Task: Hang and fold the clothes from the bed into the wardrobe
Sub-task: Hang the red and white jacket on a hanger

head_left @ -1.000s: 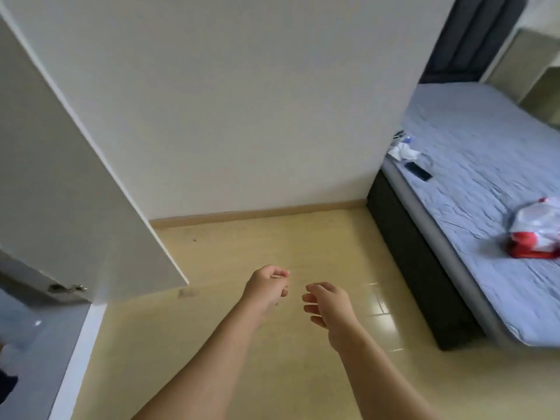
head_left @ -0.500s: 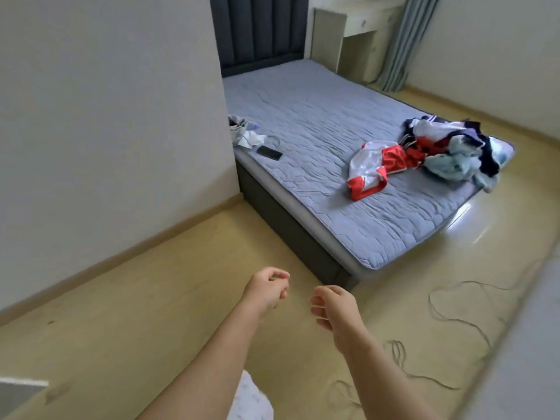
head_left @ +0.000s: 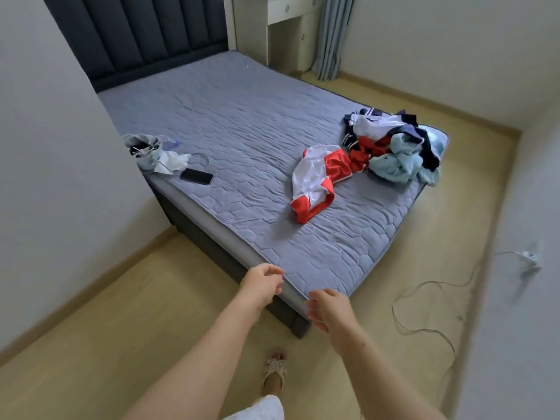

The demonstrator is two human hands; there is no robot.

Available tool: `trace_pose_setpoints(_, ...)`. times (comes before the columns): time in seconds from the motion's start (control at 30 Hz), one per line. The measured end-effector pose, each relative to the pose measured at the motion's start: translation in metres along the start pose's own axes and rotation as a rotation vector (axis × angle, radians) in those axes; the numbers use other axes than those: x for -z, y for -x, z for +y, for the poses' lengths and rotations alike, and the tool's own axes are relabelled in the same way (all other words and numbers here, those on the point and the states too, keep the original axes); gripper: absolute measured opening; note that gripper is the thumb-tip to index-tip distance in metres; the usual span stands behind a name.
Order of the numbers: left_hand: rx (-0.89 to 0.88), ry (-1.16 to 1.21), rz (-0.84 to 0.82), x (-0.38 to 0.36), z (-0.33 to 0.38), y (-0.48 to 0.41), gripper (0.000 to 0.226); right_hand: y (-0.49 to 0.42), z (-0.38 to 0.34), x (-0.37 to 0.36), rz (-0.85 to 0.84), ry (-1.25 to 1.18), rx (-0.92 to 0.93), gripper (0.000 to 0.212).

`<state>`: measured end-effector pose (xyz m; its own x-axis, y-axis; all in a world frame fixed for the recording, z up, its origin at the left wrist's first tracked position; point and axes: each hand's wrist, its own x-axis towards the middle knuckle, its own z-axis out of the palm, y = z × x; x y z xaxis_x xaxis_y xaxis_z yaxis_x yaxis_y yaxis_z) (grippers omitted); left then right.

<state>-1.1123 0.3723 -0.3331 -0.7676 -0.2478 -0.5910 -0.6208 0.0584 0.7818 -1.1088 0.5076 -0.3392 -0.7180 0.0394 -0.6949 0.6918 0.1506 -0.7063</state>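
Bedroom, seen from the head: grey quilted bed against a dark padded headboard, white desk behind it. Heaped at the bed's far right corner, a pile of clothes, with a red and white garment sprawled just beside it, toward the middle. Near the left edge, a black phone. Held out before the near corner, left hand and right hand, both loosely curled, seemingly holding nothing; fingertips blurred.
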Motion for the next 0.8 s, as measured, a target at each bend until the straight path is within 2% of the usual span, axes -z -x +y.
trace_pose_setpoints(0.17, 0.009, -0.055, -0.054, -0.012, 0.064, -0.085, 0.013, -0.062, -0.077, 0.01, 0.023, -0.015, 0.019, 0.016)
trace_pose_setpoints(0.4, 0.068, -0.123, -0.063, -0.033, 0.105, -0.158, 0.015, -0.131, -0.123, 0.029, 0.014, -0.004, -0.093, 0.012)
trace_pose_setpoints(0.6, 0.17, -0.069, 0.022, -0.066, 0.126, -0.228, 0.018, -0.224, -0.166, 0.054, -0.031, 0.086, -0.133, 0.011)
trace_pose_setpoints(0.8, 0.365, -0.031, 0.165, -0.117, 0.125, -0.307, 0.021, -0.328, -0.201, 0.087, -0.11, 0.266, -0.194, 0.01)
